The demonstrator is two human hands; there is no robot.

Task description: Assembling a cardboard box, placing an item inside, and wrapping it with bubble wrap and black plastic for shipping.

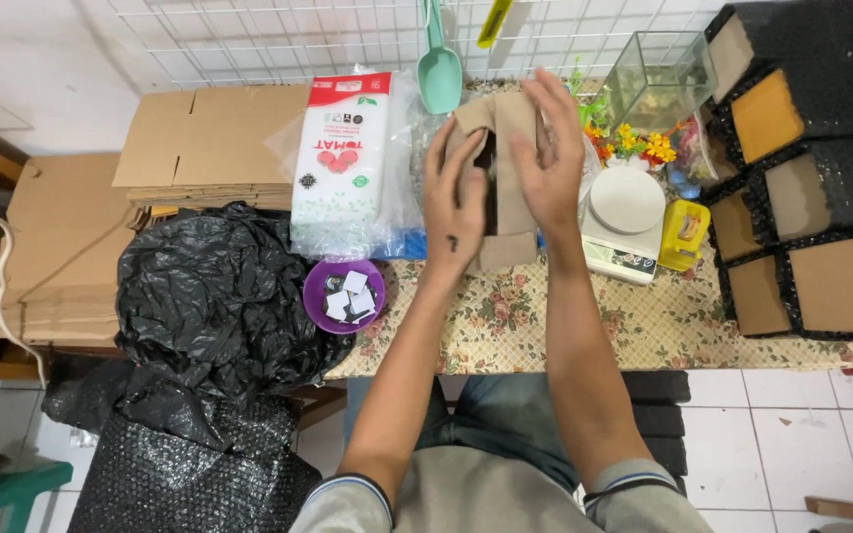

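I see my left hand (453, 192) and right hand (550, 158) pressed flat against either side of a folded brown cardboard piece (502, 178), fingers spread rather than pinching. It stands upright over the flowered tablecloth (545, 326), between a purple bowl (345, 294) and a white scale (624, 222).

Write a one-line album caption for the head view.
Both hands, left hand and right hand, hold a small cardboard box above a flowered tablecloth.
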